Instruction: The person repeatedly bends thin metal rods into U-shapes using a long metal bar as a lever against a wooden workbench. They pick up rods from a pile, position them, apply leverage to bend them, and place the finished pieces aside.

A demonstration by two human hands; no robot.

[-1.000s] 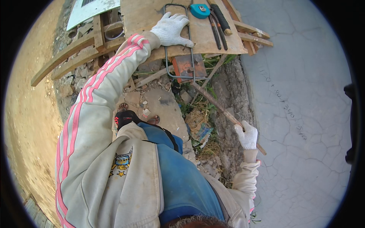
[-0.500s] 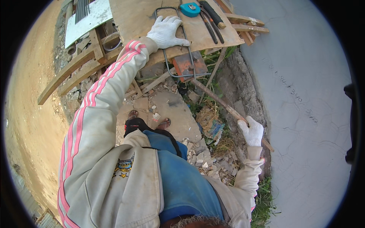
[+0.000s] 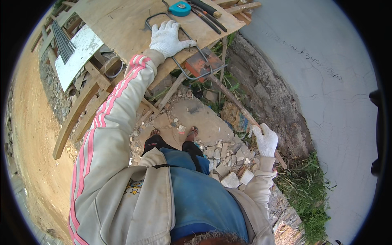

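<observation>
My left hand point(image 3: 167, 39), in a white knit glove, lies with its fingers spread over a bent steel rod frame point(image 3: 203, 54), thumb pointing right across it. The frame rests on a plywood board point(image 3: 122, 24), and its near end juts past the board's edge above a rusty orange metal block point(image 3: 195, 65). From beside that end, a long rusty bar point(image 3: 234, 101) slants down to the right. My right hand point(image 3: 265, 140), also gloved, is wrapped round the bar close to its lower end. How the bar meets the rod is too small to tell.
On the board lie a teal tape measure point(image 3: 179, 8), orange-and-black pincers point(image 3: 208, 20) and a black-handled tool point(image 3: 204, 7). To the left, a white sheet point(image 3: 83, 53) carries several thin rods point(image 3: 63, 43) beside timber point(image 3: 77, 114). Rubble point(image 3: 234, 163), grass point(image 3: 306, 192) and a grey cracked surface point(image 3: 330, 122) surround me.
My right hand has swung the bar in toward my body relative to the board. The whole view has turned a little. My left hand stays on the rod frame.
</observation>
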